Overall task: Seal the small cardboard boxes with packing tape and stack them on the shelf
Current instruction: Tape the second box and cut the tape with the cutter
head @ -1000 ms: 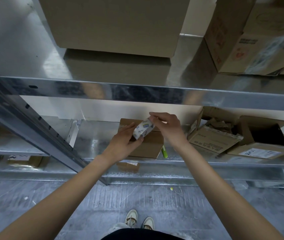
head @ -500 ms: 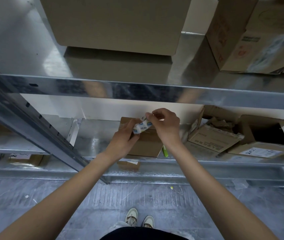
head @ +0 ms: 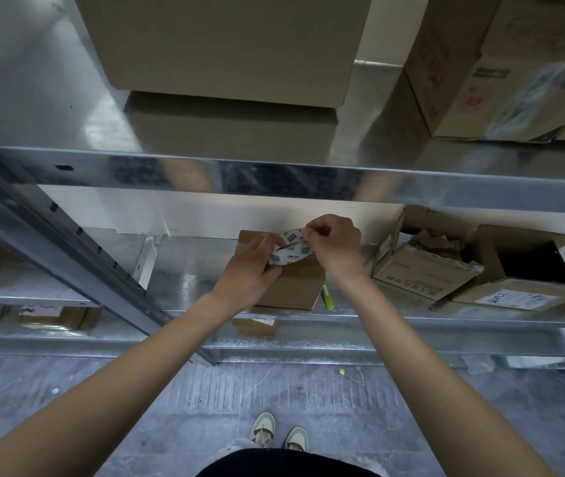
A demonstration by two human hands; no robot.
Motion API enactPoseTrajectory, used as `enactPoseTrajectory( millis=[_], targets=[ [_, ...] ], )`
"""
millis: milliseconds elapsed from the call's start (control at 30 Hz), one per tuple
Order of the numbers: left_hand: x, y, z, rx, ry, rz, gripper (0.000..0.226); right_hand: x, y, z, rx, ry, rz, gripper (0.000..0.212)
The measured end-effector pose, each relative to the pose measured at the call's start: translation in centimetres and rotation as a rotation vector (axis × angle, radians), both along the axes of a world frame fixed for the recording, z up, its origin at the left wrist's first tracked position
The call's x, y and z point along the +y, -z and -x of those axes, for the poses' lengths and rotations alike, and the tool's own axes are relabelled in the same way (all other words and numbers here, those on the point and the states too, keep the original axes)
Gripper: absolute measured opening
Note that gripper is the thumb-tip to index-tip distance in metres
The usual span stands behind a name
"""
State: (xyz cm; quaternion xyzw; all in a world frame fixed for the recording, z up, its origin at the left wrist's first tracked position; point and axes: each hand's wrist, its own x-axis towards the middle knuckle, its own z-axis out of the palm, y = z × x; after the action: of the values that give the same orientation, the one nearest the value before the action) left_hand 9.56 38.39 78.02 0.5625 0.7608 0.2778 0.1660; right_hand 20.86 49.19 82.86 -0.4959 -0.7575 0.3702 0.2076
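Observation:
A small closed cardboard box [head: 291,287] sits on the metal shelf [head: 188,266] in front of me. Above its top I hold a roll of packing tape [head: 290,251] with a white printed core. My left hand [head: 252,273] grips the roll from the left and below. My right hand [head: 334,244] pinches the roll's upper right edge with curled fingers. Whether a strip of tape is pulled free I cannot tell.
A green marker [head: 327,297] lies just right of the box. Two open cardboard boxes [head: 422,266] [head: 522,270] stand further right on the same shelf. Large boxes [head: 226,46] fill the upper shelf. A slanted steel upright [head: 67,249] crosses the left.
The roll has turned so its printed side faces me more, and both hands have shifted slightly up and back over the box. The right fingers have closed tighter on the roll's edge.

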Motion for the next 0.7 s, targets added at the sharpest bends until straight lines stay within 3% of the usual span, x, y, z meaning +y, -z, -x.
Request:
enactPoseTrajectory(
  millis=[200, 433, 700],
  targets=[
    [-0.3, 0.2, -0.6, 0.070, -0.006, -0.022, 0.029, -1.3, 2.1, 0.7, 0.109, 0.167, -0.047, 0.020],
    [0.1, 0.5, -1.1, 0.119, -0.013, -0.066, 0.024, -2.4, 3.4, 2.3, 0.354, 0.557, 0.061, 0.031],
    [0.5, 0.6, -1.2, 0.139, -0.013, 0.015, 0.044, -1.8, 3.7, 2.0, 0.351, 0.524, 0.080, 0.028]
  ],
)
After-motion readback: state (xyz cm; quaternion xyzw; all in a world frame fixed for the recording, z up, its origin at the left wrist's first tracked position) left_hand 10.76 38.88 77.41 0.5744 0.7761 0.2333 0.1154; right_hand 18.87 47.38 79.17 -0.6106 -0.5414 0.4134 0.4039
